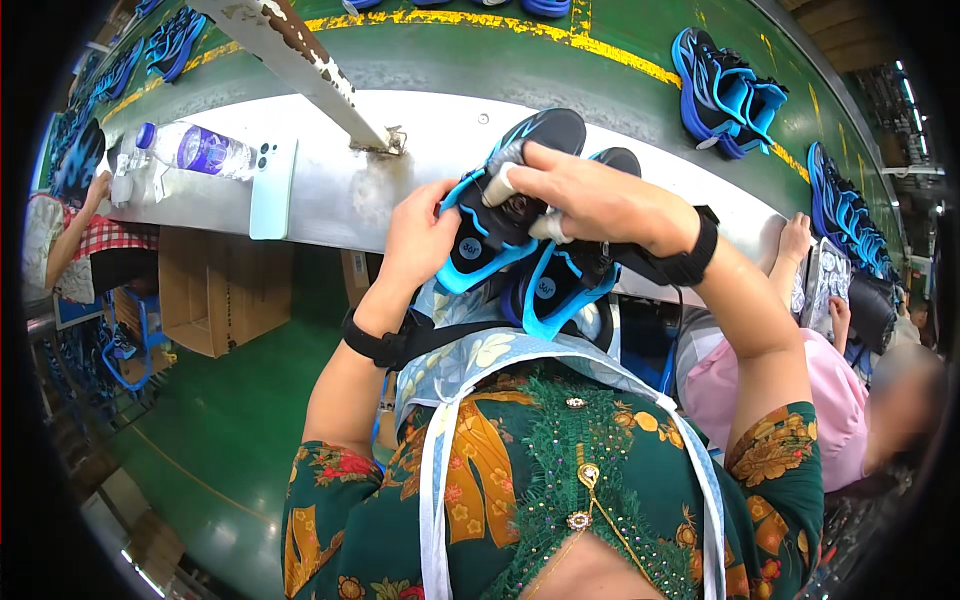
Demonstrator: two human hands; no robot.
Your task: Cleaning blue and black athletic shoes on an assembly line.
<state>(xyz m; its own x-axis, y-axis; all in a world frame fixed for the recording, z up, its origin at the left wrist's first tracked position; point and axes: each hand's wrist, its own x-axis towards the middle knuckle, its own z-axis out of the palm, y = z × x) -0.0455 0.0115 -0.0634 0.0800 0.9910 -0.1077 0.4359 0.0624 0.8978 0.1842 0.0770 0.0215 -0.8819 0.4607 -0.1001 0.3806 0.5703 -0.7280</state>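
Note:
A pair of black and bright blue sneakers stands at the near edge of the metal bench, heels toward me. My left hand [420,232] is closed round the collar of the left sneaker [478,250], thumb inside the opening. Over the lacing of that shoe my right hand [600,195] bends its fingers down, pale covers on several fingertips. The fingers are closed together at the dark laces [515,208]; what they pinch is hidden. The right sneaker [560,288] sits beside it, partly under my right hand and wrist. Black bands circle both my wrists.
A peeling metal post [320,75] rises from the bench [325,180]. To its left lie a clear bottle [205,150] and a pale green phone [273,190]. Beyond, more sneakers [725,95] rest on a green surface [600,65]. Co-workers [835,400] sit on both sides. A cardboard box [225,290] stands below.

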